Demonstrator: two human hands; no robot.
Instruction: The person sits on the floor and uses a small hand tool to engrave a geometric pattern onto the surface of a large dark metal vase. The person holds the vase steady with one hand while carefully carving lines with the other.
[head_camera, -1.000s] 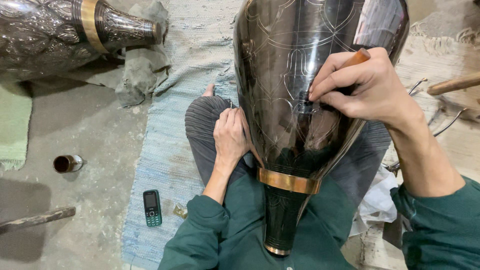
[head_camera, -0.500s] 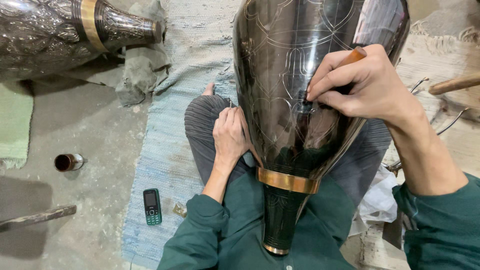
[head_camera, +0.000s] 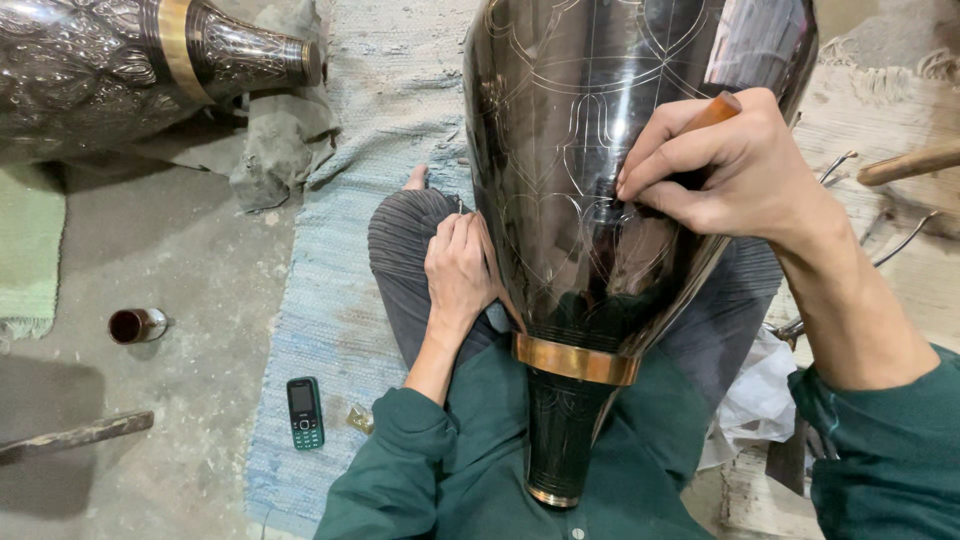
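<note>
While it lies across the seated person's lap with its brass-banded neck pointing toward the body, the large dark metal vase (head_camera: 590, 200) fills the space between the two hands, its polished wall showing finely scribed line patterns. Left hand (head_camera: 460, 265): fingers pressed together and laid flat against the vase's lower flank, steadying it just above the knee. Right hand (head_camera: 725, 165): fingers pinched around a wooden-handled engraving tool (head_camera: 712, 112), whose working end meets the vase surface beside the scribed lines; the tip itself is hidden by the fingers. Well to the left of the left hand, a second ornamented vase (head_camera: 120, 60) lies on the floor, resting on a crumpled grey cloth (head_camera: 280, 150). A blue woven mat (head_camera: 330, 330) spreads beneath the legs. Below and left of the left hand lies a small mobile phone (head_camera: 305, 412); farther left stands a small dark cup (head_camera: 135, 325)
</note>
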